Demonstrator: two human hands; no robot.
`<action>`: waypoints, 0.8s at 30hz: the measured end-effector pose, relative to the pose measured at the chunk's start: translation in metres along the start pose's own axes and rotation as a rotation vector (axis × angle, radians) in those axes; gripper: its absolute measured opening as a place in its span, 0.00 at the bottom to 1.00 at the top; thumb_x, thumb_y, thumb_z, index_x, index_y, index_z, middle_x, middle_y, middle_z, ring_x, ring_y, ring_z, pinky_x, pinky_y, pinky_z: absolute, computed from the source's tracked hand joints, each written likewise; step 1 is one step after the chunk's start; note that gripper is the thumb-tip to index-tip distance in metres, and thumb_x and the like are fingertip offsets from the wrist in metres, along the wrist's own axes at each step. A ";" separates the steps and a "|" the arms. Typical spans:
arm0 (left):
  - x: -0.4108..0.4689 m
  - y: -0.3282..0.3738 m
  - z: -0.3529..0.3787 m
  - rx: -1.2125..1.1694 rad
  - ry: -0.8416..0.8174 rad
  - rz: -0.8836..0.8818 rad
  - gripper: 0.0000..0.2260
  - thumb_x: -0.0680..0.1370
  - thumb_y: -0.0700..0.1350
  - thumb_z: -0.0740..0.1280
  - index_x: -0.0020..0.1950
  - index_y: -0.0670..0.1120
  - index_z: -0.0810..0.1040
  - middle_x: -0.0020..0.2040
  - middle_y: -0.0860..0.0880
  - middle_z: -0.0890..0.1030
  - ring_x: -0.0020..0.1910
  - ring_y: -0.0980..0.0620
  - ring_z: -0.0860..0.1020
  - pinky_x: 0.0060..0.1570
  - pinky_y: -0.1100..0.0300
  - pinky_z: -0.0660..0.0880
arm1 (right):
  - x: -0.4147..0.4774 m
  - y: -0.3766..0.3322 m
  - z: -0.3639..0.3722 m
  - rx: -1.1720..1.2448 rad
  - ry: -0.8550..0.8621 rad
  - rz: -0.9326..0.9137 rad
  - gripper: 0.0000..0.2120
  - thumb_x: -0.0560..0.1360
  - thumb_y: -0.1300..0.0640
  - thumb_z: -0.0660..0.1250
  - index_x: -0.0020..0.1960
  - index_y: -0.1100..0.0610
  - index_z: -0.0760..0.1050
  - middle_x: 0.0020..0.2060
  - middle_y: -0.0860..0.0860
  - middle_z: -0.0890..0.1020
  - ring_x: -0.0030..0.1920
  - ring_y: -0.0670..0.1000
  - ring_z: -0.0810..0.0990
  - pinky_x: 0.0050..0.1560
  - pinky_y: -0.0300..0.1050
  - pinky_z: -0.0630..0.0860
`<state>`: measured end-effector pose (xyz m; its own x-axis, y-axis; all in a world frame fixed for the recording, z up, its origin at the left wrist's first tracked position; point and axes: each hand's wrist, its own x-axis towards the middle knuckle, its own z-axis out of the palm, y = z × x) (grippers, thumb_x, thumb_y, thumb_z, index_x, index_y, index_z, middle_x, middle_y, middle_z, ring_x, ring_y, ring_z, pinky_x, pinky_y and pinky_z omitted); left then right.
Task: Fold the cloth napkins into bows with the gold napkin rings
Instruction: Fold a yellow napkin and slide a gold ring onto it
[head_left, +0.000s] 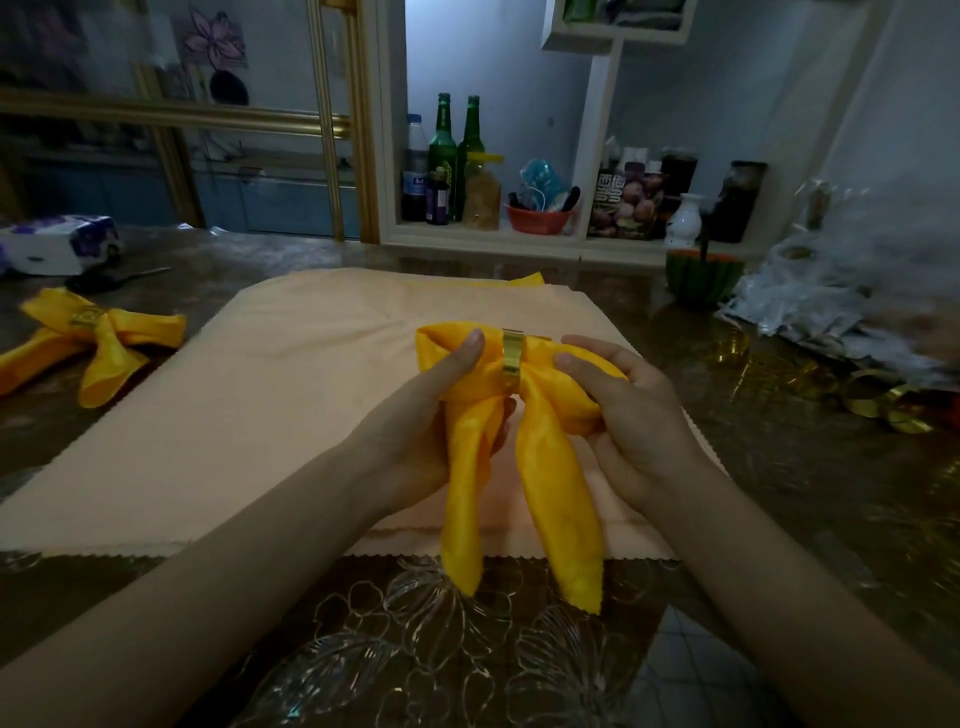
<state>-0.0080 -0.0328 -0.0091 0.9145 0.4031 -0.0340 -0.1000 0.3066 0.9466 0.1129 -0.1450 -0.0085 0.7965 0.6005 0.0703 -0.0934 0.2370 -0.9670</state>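
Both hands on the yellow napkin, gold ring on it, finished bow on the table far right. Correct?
No: the head view shows the finished bow on the table at far left. The rest holds: left hand and right hand grip the yellow napkin, gold ring around its middle.

Overall level: dim indoor light with a cool bluish cast on the back wall; fine noise in the dark areas.
Source: not in view.
Brightest areas: yellow napkin (550, 493) and peach cloth (270, 395).
Shadows: soft and diffuse; both forearms go dark towards the lower frame.
Glare: small highlights on the gold napkin ring (511, 358), the gold door frame (363, 156), and the glossy patterned cover of the table (426, 649).
Focus: sharpest at centre, on the left hand (441, 410) and right hand (628, 415).
Blur: plastic wrapping (831, 301) and loose gold rings (883, 410) at the right edge are smeared.
Distortion: wide-angle; uprights lean and the table edges bow near the borders.
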 end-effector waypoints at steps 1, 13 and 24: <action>0.001 -0.002 0.002 -0.075 0.005 -0.011 0.25 0.67 0.57 0.69 0.61 0.47 0.77 0.55 0.44 0.81 0.55 0.46 0.79 0.58 0.51 0.75 | 0.000 0.001 0.000 -0.004 -0.005 -0.003 0.12 0.73 0.59 0.70 0.56 0.53 0.77 0.55 0.54 0.79 0.54 0.55 0.79 0.48 0.52 0.81; 0.013 -0.016 -0.009 0.143 0.097 0.073 0.23 0.65 0.46 0.75 0.58 0.43 0.78 0.52 0.42 0.83 0.52 0.45 0.81 0.45 0.56 0.80 | 0.001 0.011 -0.007 -0.355 0.025 -0.114 0.11 0.72 0.55 0.71 0.54 0.51 0.76 0.50 0.49 0.78 0.51 0.51 0.79 0.46 0.48 0.80; 0.004 0.017 -0.025 0.041 0.076 -0.033 0.11 0.72 0.46 0.71 0.52 0.45 0.79 0.49 0.41 0.83 0.46 0.44 0.83 0.47 0.50 0.80 | -0.014 -0.011 0.038 -0.227 0.066 -0.042 0.10 0.73 0.57 0.70 0.54 0.55 0.76 0.49 0.54 0.80 0.50 0.54 0.79 0.42 0.46 0.78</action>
<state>-0.0157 -0.0043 -0.0013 0.8845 0.4581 -0.0885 -0.0523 0.2859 0.9568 0.0799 -0.1275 0.0102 0.8351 0.5405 0.1021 0.0708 0.0784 -0.9944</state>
